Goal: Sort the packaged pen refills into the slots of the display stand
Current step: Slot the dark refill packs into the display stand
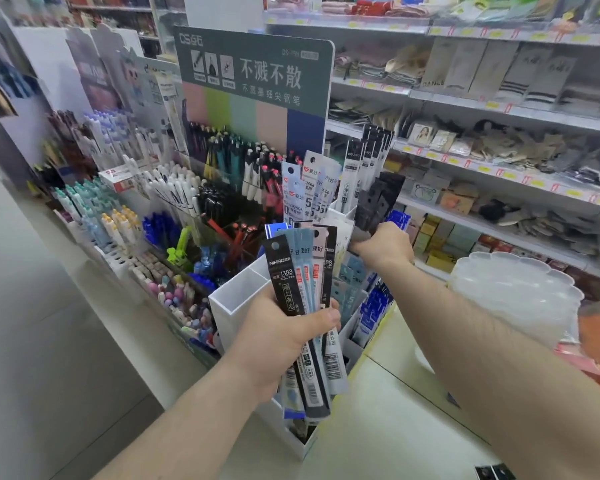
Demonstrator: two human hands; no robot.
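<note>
My left hand (284, 337) grips a fanned bundle of packaged pen refills (302, 282), black and pale blue packets standing upright. It hovers over the white display stand (229, 306), whose near slot shows no packets. My right hand (383, 245) reaches to the stand's far right side and holds a stack of black refill packets (378, 199) standing in a slot. White and black refill packs (312, 188) fill the rear slots. Blue packets (374, 308) sit in lower slots to the right.
A pen display (153, 209) with a grey-green sign board (257, 77) stands left and behind the stand. Store shelves (499, 109) with packaged goods run along the right. A clear plastic tub (510, 292) sits near my right forearm on the pale counter (395, 410).
</note>
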